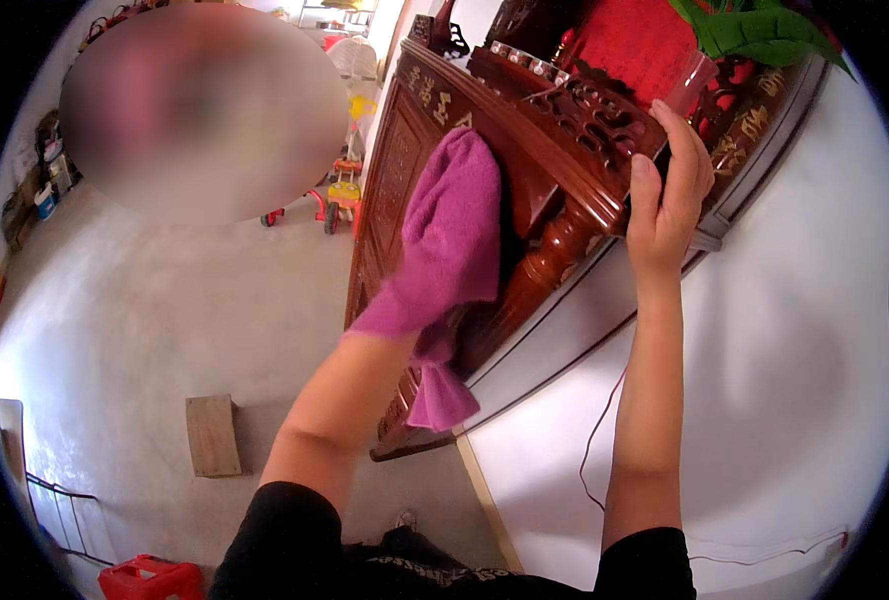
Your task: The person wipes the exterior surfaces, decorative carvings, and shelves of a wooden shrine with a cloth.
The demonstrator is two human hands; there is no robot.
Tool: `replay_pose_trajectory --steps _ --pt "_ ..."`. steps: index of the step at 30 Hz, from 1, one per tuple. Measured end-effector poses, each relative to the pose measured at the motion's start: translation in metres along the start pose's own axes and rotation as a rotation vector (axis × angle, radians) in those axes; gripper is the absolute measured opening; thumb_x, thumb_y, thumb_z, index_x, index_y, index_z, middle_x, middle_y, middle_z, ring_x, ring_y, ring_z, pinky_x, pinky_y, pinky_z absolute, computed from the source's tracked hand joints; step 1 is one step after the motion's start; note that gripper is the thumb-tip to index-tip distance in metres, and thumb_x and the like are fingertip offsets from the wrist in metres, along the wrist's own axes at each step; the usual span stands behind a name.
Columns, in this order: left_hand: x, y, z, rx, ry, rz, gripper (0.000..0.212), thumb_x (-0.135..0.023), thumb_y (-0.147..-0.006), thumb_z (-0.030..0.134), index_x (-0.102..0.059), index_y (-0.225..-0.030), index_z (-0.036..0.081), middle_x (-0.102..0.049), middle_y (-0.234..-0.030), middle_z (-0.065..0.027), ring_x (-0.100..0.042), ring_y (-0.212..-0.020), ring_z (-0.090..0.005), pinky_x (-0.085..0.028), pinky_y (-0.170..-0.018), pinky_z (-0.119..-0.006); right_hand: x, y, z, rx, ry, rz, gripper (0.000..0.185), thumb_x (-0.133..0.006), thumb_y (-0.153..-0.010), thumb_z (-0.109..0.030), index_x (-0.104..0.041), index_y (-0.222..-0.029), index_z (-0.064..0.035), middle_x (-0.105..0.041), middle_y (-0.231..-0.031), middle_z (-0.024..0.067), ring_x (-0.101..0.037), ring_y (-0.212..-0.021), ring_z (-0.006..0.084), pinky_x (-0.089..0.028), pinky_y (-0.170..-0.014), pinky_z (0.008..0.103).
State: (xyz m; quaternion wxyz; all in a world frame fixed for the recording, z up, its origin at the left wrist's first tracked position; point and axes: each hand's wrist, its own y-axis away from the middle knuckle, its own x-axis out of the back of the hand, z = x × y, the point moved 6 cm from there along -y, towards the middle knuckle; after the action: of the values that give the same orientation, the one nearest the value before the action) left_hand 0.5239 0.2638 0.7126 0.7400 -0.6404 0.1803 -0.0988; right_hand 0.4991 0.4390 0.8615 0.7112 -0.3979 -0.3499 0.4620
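Note:
A purple cloth point(455, 202) is draped over my left hand point(444, 225), hiding the fingers; it lies against the front of a carved dark-red wooden cabinet point(384, 195) with gilded characters. A tail of the cloth hangs below the wrist. My right hand point(669, 187) rests on the cabinet's upper corner, thumb and fingers apart, beside a carved openwork wooden panel point(602, 112). Just beyond its fingertips stands a pinkish glass vase point(688, 82) with green leaves point(767, 34). Several small cups point(530, 64) stand in a row on the cabinet top.
A small wooden stool point(213, 436) stands on the concrete floor, and a red plastic stool point(151, 577) is at the bottom left. A yellow and red ride-on toy point(343, 195) is beyond the cabinet. A thin cord point(585, 465) hangs along the white wall point(759, 360).

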Motion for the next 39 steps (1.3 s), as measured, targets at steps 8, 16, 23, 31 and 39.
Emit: replay_pose_trajectory --steps 8,16,23,31,39 --pt "-0.010 -0.015 -0.051 0.778 0.639 0.005 0.045 -0.058 -0.084 0.025 -0.049 -0.123 0.002 -0.053 -0.120 -0.0140 -0.049 -0.114 -0.0251 -0.037 -0.095 -0.031 0.000 -0.001 0.002 0.006 0.002 -0.011 0.035 -0.054 -0.084 -0.016 -0.052 -0.117 -0.0059 -0.056 -0.111 0.0090 -0.050 -0.101 0.0265 -0.032 -0.090 0.0365" --pt "0.005 0.028 0.023 0.717 0.361 -0.057 0.037 -0.049 -0.087 0.023 -0.050 -0.119 0.005 -0.055 -0.115 -0.0165 -0.052 -0.107 -0.0290 -0.039 -0.092 -0.035 -0.001 -0.001 0.003 0.014 -0.009 0.003 0.035 -0.054 -0.084 -0.018 -0.052 -0.117 -0.0068 -0.056 -0.111 0.0096 -0.050 -0.103 0.0264 -0.032 -0.090 0.0364" --pt "-0.004 0.025 0.049 0.818 0.402 -0.399 0.030 -0.042 -0.090 0.018 -0.053 -0.115 0.005 -0.056 -0.112 -0.0176 -0.052 -0.106 -0.0309 -0.038 -0.093 -0.035 -0.001 -0.006 0.005 -0.047 -0.067 -0.056 0.034 -0.047 -0.087 -0.013 -0.049 -0.119 -0.0013 -0.053 -0.118 0.0120 -0.047 -0.109 0.0280 -0.031 -0.096 0.0375" --pt "-0.024 0.061 -0.025 0.510 0.104 -0.322 0.049 -0.035 -0.091 0.013 -0.022 -0.136 0.000 -0.023 -0.141 -0.0201 -0.022 -0.132 -0.0292 -0.016 -0.110 -0.033 -0.005 -0.004 0.000 -0.249 -0.134 -0.083 0.040 -0.039 -0.091 -0.021 -0.043 -0.123 0.0029 -0.048 -0.122 0.0149 -0.044 -0.112 0.0252 -0.030 -0.099 0.0365" --pt "-0.041 0.008 -0.169 0.407 -0.035 -0.170 0.047 -0.050 -0.081 0.013 -0.042 -0.126 -0.001 -0.039 -0.132 -0.0187 -0.033 -0.126 -0.0297 -0.026 -0.106 -0.034 -0.007 -0.004 -0.002 -0.370 -0.282 0.001 0.053 -0.037 -0.093 -0.034 -0.031 -0.130 0.0046 -0.045 -0.122 0.0190 -0.048 -0.109 0.0290 -0.038 -0.095 0.0393"
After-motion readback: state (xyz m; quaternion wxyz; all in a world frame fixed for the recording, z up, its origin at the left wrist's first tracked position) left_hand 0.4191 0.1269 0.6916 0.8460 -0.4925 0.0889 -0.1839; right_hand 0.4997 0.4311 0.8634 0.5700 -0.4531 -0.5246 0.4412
